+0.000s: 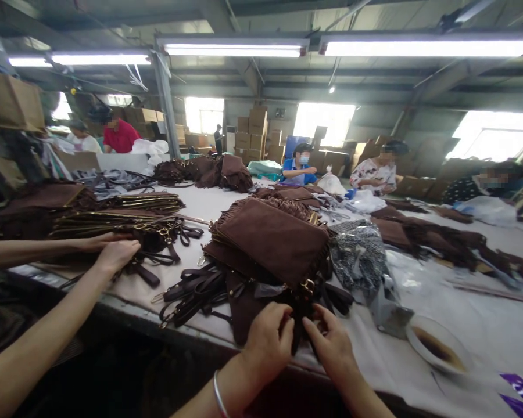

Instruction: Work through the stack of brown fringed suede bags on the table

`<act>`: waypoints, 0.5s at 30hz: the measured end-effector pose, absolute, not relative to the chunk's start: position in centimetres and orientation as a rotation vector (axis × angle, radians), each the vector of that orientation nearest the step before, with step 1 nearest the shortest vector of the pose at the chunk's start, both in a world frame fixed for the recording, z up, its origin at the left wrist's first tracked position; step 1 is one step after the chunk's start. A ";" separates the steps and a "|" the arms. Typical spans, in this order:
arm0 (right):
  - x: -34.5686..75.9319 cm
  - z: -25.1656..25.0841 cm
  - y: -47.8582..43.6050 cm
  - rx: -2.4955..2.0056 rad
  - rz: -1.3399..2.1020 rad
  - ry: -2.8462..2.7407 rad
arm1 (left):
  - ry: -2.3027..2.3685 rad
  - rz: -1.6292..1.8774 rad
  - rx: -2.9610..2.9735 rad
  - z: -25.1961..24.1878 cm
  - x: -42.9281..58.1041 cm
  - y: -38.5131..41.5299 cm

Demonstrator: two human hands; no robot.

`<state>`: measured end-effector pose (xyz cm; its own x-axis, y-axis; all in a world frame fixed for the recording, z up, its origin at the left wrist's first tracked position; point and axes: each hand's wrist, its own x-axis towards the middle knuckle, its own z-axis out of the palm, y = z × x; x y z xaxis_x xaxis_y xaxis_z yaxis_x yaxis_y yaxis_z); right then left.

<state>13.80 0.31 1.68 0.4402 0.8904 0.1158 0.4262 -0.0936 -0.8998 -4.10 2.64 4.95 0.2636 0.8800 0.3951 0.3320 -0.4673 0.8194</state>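
At the table's front edge my left hand [270,332], with a bracelet on its wrist, has its fingers closed on the dark brown bag [248,307] in front of me. My right hand [331,335] curls its fingers at the bag's right side, facing the left; what it pinches is dark and hard to make out. Just behind lies a stack of brown fringed bags [274,235] with a gold clasp [307,285]. A bundle of dark straps [196,296] with metal hooks lies to the left of the bag.
A co-worker's hands [117,253] handle bags at the left. To the right are a clear bag of dark speckled material [359,252], a tape dispenser [394,316] and a tape roll [438,345]. More brown bags [431,238] lie farther back, near seated people.
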 end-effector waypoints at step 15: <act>14.6 0.6 0.3 -1.507 0.610 -1.258 | 1.121 0.818 1.328 2.5 1.1 2.6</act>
<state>14.64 0.26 0.65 0.3220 0.9204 0.2219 0.3949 0.0825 -0.9150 1.07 2.60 2.53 0.2990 0.9419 -0.1529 0.1422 0.1145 0.9832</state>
